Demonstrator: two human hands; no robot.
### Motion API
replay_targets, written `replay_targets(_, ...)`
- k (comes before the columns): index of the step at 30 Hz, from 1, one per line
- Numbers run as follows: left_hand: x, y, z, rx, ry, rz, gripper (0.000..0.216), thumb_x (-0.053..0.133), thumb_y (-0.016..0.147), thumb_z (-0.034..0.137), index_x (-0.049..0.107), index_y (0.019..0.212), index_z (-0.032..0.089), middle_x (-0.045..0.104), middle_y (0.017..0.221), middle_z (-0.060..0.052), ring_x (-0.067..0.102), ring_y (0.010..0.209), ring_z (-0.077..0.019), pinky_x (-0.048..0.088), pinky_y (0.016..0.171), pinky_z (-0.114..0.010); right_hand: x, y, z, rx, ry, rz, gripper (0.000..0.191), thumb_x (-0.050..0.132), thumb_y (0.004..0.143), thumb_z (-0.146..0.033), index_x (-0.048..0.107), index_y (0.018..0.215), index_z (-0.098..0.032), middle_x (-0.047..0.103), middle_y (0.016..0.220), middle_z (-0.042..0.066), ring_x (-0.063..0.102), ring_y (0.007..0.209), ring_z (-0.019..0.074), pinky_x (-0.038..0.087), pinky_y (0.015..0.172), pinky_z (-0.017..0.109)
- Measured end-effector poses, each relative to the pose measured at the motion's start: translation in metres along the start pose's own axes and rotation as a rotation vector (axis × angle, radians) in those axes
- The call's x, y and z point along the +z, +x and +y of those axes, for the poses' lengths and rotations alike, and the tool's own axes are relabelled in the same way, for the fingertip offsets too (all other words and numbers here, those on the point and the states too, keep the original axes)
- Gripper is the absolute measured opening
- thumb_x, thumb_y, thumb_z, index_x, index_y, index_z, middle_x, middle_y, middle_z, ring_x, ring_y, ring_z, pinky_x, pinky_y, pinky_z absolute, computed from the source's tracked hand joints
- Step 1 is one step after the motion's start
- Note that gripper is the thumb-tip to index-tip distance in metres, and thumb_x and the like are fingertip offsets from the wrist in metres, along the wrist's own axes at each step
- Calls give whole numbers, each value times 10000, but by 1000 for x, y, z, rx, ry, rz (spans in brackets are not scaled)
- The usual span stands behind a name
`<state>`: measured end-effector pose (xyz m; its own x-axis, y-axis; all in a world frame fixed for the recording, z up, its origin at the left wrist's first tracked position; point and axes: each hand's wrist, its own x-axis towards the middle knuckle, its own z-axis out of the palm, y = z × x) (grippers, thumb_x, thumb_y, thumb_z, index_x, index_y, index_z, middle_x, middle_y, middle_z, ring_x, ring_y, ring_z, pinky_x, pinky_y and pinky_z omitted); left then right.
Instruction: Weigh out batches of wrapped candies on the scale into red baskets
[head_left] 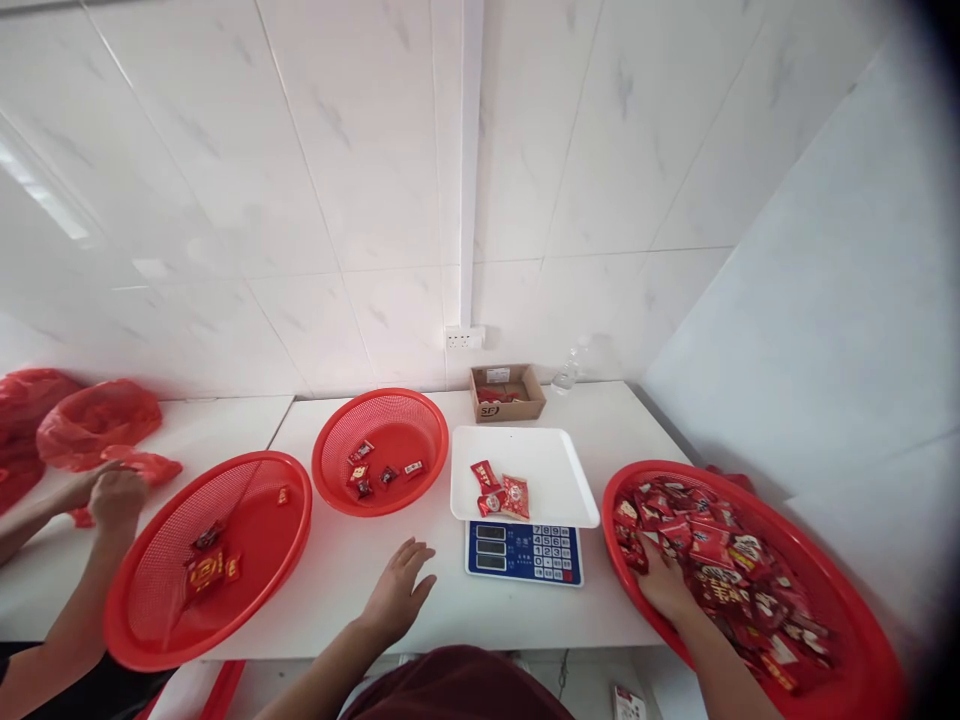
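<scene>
My left hand (399, 590) is over the white table, fingers apart and nothing in it, left of the digital scale (523, 553). On the scale's white tray (551, 470) lie a few red wrapped candies, among them a larger clear-fronted packet (515, 496). My right hand (664, 582) reaches into the large red basket (862, 625) at the right, which is heaped with red candy packets (712, 540). Its fingers curl round red packets near the basket's left rim; the fingertips are partly hidden.
Two more red baskets, one at the back (397, 405) and one at the left (262, 560), hold several candies. A cardboard box (510, 408) and a clear bottle (568, 370) stand by the wall. At far left, a co-worker's hands (116, 495) are near red plastic bags (97, 425).
</scene>
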<state>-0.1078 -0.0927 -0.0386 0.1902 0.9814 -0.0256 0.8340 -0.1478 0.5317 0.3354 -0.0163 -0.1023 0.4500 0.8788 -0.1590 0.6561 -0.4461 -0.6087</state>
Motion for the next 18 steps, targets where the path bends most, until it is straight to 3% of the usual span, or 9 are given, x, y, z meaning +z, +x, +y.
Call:
replay_targets(4, 2, 4, 12, 3, 0, -47, 327, 510, 841, 255, 604, 1154, 238, 617, 1244, -79, 494, 1247, -252, 436, 1034, -459, -3, -2, -5, 31, -176, -119, 732, 537, 644, -217, 435, 1366, -154, 421, 1348, 279, 535, 1134, 408, 413, 877, 520)
replay_targets(8, 4, 5, 25, -8, -18, -94, 352, 487, 849, 250, 577, 1189, 238, 597, 1271, -75, 494, 1243, -229, 428, 1039, -444, -14, -9, -3, -53, -330, -200, 711, 416, 733, -139, 316, 1436, -169, 315, 1422, 261, 559, 1131, 355, 418, 891, 460)
replay_targets(12, 7, 2, 37, -39, -46, -116, 362, 472, 852, 253, 571, 1199, 221, 583, 1283, -93, 504, 1229, -226, 420, 1042, -428, -23, -17, -2, -148, -408, -259, 657, 353, 808, -163, 251, 1457, -174, 372, 1389, 233, 594, 1078, 311, 454, 837, 417)
replay_targets(18, 15, 1, 57, -63, -107, -115, 350, 491, 836, 251, 584, 1173, 243, 606, 1252, -77, 540, 1185, -227, 429, 1026, -417, -30, -18, -10, -171, -486, -284, 644, 383, 800, -136, 303, 1438, -165, 440, 1323, 242, 654, 944, 294, 458, 808, 393)
